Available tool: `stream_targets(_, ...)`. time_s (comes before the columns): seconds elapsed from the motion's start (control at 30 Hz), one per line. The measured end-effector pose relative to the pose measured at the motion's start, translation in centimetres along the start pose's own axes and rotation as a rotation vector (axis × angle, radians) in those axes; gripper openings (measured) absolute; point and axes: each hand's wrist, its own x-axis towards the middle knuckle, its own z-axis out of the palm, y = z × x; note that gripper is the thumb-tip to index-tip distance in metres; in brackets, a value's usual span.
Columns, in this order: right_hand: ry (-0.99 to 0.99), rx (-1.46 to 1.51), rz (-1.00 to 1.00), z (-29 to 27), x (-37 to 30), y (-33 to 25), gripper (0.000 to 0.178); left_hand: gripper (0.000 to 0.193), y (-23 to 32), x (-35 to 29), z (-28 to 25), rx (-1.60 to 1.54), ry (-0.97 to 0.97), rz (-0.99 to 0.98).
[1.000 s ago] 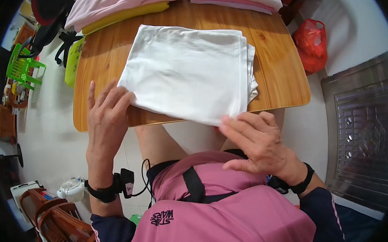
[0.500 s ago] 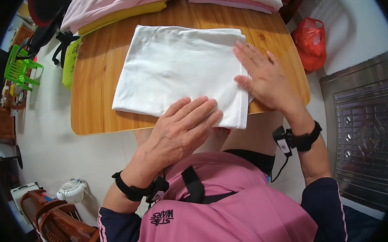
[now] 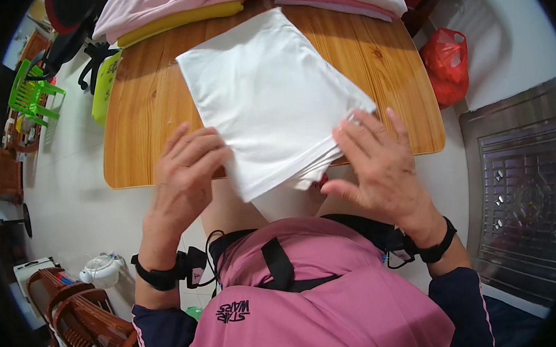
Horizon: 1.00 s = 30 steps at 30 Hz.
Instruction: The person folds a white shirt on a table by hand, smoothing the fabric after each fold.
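While a folded white cloth (image 3: 265,84) lies askew across the middle of the wooden desk (image 3: 139,119), its 7 o'clock corner hangs past the near edge. At the cloth's 8 o'clock side, the left hand (image 3: 188,173) curls its fingers against the border; its thumb is hidden, so one cannot tell whether its grip has hold of the fabric. The right hand (image 3: 384,169), at 4 o'clock, keeps a wide-open grip, fingers extended over the layered edge and thumb spread apart. Toward the desk's 11 o'clock, a pink cloth (image 3: 176,6) rests on a yellow one (image 3: 180,24); a red bag (image 3: 446,68) sits beyond 3 o'clock.
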Motion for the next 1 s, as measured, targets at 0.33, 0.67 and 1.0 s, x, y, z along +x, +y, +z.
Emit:
stream_targets(0.33,-0.032,0.191,-0.080,3.3,2.1,2.6,0.078,0.046,5.5,1.7,4.5,-0.139,0.054,0.097)
stream_targets(0.67,0.100,0.364,0.051,3.2,-0.4,1.5,0.078,0.036,0.6,0.9,2.4,0.017,0.097,0.091)
stream_targets(1.0,-0.069,0.412,-0.176,1.3,-0.4,-1.3,0.072,0.041,3.5,0.9,0.8,0.017,0.048,-0.045)
